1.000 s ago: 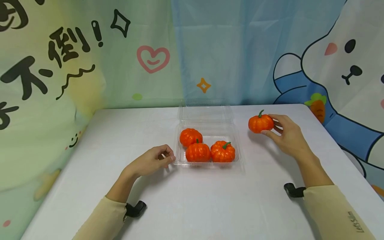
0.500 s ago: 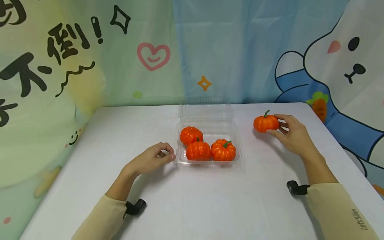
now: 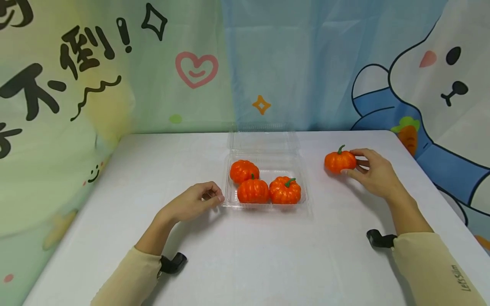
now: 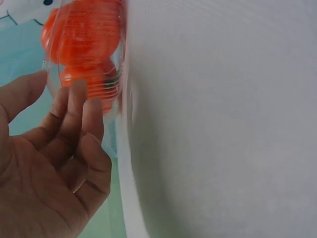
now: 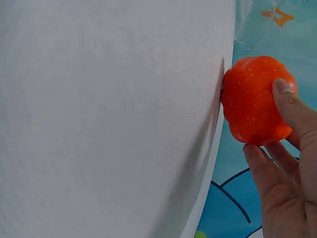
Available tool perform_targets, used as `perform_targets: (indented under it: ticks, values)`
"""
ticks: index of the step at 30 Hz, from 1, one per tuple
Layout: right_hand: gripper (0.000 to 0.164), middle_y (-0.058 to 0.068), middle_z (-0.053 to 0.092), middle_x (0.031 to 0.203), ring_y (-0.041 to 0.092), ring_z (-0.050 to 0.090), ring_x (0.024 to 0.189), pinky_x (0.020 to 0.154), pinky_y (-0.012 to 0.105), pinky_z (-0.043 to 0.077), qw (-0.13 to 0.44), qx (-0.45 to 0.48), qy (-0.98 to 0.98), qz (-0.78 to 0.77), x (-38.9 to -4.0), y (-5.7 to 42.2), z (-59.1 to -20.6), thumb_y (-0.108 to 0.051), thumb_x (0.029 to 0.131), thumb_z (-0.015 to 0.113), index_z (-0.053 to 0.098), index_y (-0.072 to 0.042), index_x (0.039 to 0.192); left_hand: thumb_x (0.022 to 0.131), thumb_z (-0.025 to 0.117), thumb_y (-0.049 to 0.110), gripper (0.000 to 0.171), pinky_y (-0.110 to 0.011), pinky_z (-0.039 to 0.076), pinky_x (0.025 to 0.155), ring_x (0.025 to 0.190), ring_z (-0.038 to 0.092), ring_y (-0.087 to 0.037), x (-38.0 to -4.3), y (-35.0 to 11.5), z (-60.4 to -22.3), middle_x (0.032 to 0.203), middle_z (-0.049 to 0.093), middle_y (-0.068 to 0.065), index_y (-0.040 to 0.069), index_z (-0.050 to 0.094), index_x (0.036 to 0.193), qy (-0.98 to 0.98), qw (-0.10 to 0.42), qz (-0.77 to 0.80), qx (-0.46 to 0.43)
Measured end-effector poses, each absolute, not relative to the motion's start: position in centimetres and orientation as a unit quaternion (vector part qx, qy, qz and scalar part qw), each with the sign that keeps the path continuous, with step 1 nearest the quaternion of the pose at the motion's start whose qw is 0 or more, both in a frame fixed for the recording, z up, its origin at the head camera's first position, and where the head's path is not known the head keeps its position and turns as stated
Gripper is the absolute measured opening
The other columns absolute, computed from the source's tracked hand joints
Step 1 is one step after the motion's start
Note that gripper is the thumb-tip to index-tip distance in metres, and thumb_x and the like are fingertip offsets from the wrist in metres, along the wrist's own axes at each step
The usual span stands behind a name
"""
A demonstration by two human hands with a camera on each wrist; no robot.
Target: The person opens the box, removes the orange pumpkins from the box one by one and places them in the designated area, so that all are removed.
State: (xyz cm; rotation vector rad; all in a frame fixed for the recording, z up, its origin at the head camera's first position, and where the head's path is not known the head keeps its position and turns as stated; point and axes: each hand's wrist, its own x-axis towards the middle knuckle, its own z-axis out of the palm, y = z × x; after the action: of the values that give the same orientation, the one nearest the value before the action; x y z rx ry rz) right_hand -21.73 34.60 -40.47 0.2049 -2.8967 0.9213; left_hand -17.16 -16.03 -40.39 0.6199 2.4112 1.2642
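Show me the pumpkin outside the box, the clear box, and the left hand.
Pumpkin (image 3: 339,163): head view, front of its body.
Clear box (image 3: 278,169): head view, bare floor.
Left hand (image 3: 192,203): head view, back of the hand.

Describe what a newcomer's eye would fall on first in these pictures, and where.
Probably the three bright orange pumpkins in the open clear box on the white table. Then the fourth pumpkin, held by the right hand to the box's right. Behind, the big white cartoon animal on the backdrop's right might draw a glance.
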Motion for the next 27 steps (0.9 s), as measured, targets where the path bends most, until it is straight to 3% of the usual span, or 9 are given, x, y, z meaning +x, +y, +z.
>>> perform_targets:
  ticks: [12, 27]
  values:
    - [0.074, 0.033, 0.042, 0.148, 0.057, 0.054, 0.124, 0.096, 0.060, 0.048, 0.025, 0.060, -0.955, 0.289, -21.70, 35.02, -40.53, -0.025, 0.093, 0.078, 0.041, 0.004, 0.149, 0.103, 0.061, 0.021, 0.014, -0.033, 0.045, 0.079, 0.085, 0.069, -0.028, -17.14, -15.92, -40.18, 0.088, 0.073, -0.013, 0.008, 0.064, 0.107, 0.844, 0.200, 0.456, 0.200]
    - [0.071, 0.032, 0.044, 0.141, 0.056, 0.057, 0.119, 0.093, 0.054, 0.048, 0.021, 0.063, -0.951, 0.303, -21.89, 35.49, -41.28, -0.022, 0.088, 0.083, 0.044, 0.007, 0.139, 0.104, 0.061, 0.026, 0.016, -0.034, 0.044, 0.083, 0.086, 0.069, -0.026, -17.15, -16.02, -39.98, 0.084, 0.077, -0.006, 0.010, 0.063, 0.109, 0.840, 0.216, 0.457, 0.196]
